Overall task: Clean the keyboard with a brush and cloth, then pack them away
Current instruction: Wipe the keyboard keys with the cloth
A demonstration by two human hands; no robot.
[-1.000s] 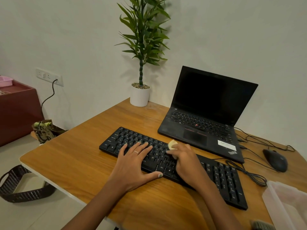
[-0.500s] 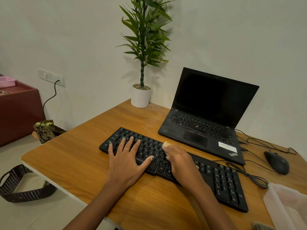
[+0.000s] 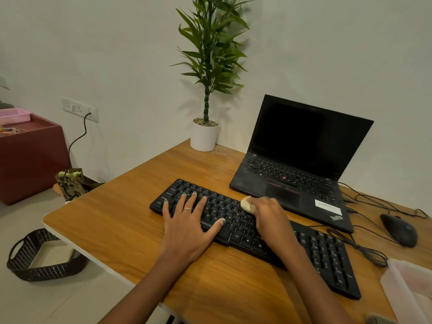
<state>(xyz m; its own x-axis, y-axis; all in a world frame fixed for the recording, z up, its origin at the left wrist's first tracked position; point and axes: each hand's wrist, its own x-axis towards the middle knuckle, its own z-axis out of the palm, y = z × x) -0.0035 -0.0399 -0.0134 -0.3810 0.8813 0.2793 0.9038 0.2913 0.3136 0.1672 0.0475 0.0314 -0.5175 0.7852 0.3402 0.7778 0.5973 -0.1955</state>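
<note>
Broadly, the wooden bench point(image 3: 112, 220) carries everything, and the black keyboard point(image 3: 327, 253) serves as the landmark, lying slantwise with its long axis running from far left to near right. Behind the keyboard stands an open laptop point(image 3: 304, 160), its front edge just beside the keyboard's back edge, so room to sweep backward is tight. Further behind, to the left, sits a potted plant point(image 3: 205, 134). To the right of the keyboard a mouse point(image 3: 399, 230) and a loose cable point(image 3: 360, 247) lie close, the cable touching or nearly touching the keyboard's right end. At the near right a clear plastic box point(image 3: 409, 286) sits just beside the keyboard's corner; something grey at the picture's bottom edge may be the brush, but it is too cropped to tell.

On the keyboard's left part rests the left hand point(image 3: 187, 230), fingers spread flat over the keys, seemingly steadying it. Over the middle, the right hand point(image 3: 268, 220) has its fingers curled round a small pale cloth point(image 3: 246, 203), which pokes out at the keyboard's back edge. The wiping step looks to be under way.

Judged from this, the right hand is nearer the unwiped right stretch, which lies along the long axis toward the near right. Open bench lies in front of the keyboard and to its left.
</note>
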